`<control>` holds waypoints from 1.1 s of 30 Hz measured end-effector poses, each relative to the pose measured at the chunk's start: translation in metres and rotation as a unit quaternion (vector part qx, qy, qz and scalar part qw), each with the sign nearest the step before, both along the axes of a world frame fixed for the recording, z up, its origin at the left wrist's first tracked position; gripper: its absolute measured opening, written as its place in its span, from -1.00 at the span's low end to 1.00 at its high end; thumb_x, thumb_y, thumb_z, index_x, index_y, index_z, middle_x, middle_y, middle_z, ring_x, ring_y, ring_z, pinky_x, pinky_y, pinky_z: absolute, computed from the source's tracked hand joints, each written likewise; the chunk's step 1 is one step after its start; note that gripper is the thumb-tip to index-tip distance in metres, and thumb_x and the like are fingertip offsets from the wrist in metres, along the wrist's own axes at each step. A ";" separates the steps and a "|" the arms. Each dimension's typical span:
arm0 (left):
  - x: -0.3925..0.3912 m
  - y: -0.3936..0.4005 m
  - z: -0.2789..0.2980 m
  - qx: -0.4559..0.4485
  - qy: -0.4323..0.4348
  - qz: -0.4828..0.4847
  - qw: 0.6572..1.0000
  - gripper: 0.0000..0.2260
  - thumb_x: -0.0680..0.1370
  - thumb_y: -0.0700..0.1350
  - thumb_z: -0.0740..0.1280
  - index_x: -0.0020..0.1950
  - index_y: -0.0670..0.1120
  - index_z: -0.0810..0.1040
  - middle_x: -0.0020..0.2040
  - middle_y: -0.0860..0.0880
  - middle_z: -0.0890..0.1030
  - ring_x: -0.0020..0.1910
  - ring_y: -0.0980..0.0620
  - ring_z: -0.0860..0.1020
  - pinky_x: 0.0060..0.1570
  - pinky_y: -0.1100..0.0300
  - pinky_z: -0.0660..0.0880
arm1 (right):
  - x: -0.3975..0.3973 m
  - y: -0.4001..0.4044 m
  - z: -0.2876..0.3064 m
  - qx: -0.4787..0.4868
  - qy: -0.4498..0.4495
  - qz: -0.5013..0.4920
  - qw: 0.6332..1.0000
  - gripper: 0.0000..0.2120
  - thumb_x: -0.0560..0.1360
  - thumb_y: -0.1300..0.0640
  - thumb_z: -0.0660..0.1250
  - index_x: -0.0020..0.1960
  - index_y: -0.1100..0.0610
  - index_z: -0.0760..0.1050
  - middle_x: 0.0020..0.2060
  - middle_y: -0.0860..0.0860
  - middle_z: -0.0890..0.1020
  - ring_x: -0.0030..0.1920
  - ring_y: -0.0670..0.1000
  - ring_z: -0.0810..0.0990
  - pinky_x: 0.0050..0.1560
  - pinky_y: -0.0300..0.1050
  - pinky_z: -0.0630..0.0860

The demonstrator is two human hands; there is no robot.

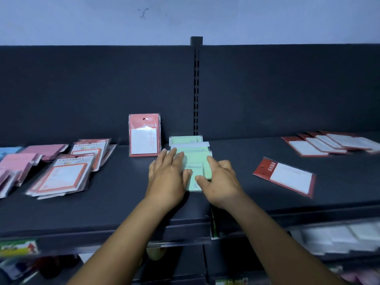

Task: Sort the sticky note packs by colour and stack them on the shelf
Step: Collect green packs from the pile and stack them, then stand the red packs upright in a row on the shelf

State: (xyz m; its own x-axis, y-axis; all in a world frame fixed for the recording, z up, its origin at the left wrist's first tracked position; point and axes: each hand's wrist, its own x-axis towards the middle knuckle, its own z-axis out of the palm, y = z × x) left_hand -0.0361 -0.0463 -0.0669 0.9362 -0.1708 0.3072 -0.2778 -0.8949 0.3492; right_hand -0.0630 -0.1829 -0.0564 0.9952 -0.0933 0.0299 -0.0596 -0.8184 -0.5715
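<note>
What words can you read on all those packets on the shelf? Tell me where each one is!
"UNIVERSITY": printed across the top of the white, orange-bordered plastic packs lying at the left; a large character below it is blurred.
White characters on the red header of the upright red-backed pack: too blurred to read.
White characters on the lone flat red-backed pack at the right: too blurred to read.
Pale green sticky note packs under both hands: no readable text.

1. I see pale green packs (193, 159) on the dark grey shelf (123, 194).
2. Pink packs (30, 159) at far left.
3. Red-and-white packs (284, 176) at right; one salmon-and-white pack (144, 135) standing.
</note>
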 end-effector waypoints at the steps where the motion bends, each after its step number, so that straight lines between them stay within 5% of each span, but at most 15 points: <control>1: -0.001 -0.002 0.003 0.001 -0.005 -0.005 1.000 -0.50 0.63 0.06 0.09 0.55 -0.02 0.12 0.57 0.03 0.06 0.55 0.02 -0.08 0.47 0.08 -0.06 | -0.002 -0.003 0.002 0.001 -0.016 -0.003 1.000 -0.37 0.57 -0.08 0.20 0.55 0.03 0.05 0.36 0.06 0.24 0.40 0.10 0.23 0.39 -0.04 0.26; 15: -0.022 -0.115 0.022 -0.056 0.042 -0.206 0.976 -0.48 0.64 0.01 0.11 0.57 -0.06 0.05 0.57 0.00 0.10 0.54 0.06 0.04 0.47 0.26 -0.03 | -0.029 -0.116 0.026 -0.039 -0.038 -0.047 0.997 -0.34 0.58 0.03 0.21 0.57 -0.02 -0.04 0.54 -0.06 0.10 0.52 0.02 0.04 0.50 -0.03 0.04; 22: -0.012 -0.187 0.008 0.040 0.135 -0.178 0.974 -0.38 0.56 0.25 0.12 0.55 0.03 0.10 0.46 -0.05 0.33 0.46 -0.09 0.26 0.43 0.04 0.22 | -0.027 -0.201 0.026 -0.103 0.046 -0.020 0.993 -0.24 0.52 -0.11 0.27 0.57 -0.03 -0.07 0.53 -0.03 0.15 0.52 0.05 0.05 0.48 -0.01 0.04; 25: -0.010 -0.217 0.005 0.077 0.179 -0.143 0.970 -0.33 0.55 0.28 0.13 0.57 0.04 0.02 0.51 -0.06 0.22 0.50 -0.11 0.15 0.46 0.04 0.15 | -0.025 -0.228 0.022 -0.120 0.088 0.019 0.989 -0.25 0.54 -0.13 0.24 0.58 -0.02 -0.08 0.52 0.00 0.19 0.52 0.07 0.09 0.48 -0.01 0.05; 33: -0.004 -0.245 0.008 -0.041 0.202 -0.134 0.969 -0.43 0.42 0.18 0.42 0.39 0.19 0.34 0.24 0.10 0.45 0.23 0.10 0.44 0.24 0.21 0.39 | -0.010 -0.274 0.022 -0.027 0.075 0.067 0.994 -0.18 0.48 -0.02 0.40 0.56 0.04 -0.01 0.49 0.04 0.23 0.49 0.11 0.15 0.44 0.03 0.25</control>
State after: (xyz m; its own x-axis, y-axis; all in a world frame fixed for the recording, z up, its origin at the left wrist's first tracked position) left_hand -0.0398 -0.2911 -0.0587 0.9085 -0.4146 -0.0522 -0.3219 -0.7742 0.5450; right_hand -0.0735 -0.4565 -0.0349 0.9921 0.0391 -0.1193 -0.0287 -0.8545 -0.5187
